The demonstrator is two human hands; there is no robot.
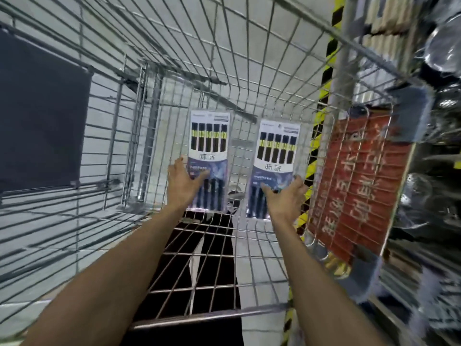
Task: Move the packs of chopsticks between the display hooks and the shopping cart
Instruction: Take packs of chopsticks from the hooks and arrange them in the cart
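Wire cart (199, 317) walls hem me in, with a red sign (356, 181) on the right wall and a dark panel (42, 121) on the left. Two packs are inside the cart (one per hand). My left hand (184, 186) grips the left pack (209, 146), fingers (200, 175) across its front. My right hand (287, 198) curls round the right pack (277, 158) at its edge. A narrow gap lies between the packs.

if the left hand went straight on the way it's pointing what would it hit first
Probably the wire mesh of the shopping cart: the left hand grips a chopstick pack whose top edge leads toward it. Depth is unclear.
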